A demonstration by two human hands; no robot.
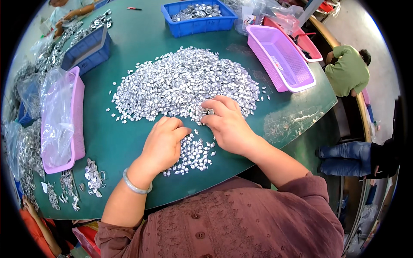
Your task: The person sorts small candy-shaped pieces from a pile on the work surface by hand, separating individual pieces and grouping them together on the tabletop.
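A wide heap of small silvery metal pieces covers the middle of the green table. Closer to me lies a smaller loose batch of the same pieces. My left hand, with a pale bangle at its wrist, rests at the heap's near edge, left of the batch. Its fingers are curled together, and whatever they may hold is hidden. To the right, my right hand reaches to the near edge of the heap. Those fingers are bent but apart, touching the pieces, with nothing seen gripped.
A lilac basket with plastic bags and a blue bin stand left. At the back is a blue bin of metal rings; an empty lilac basket sits right. Small metal parts lie front left. Other people are around the table.
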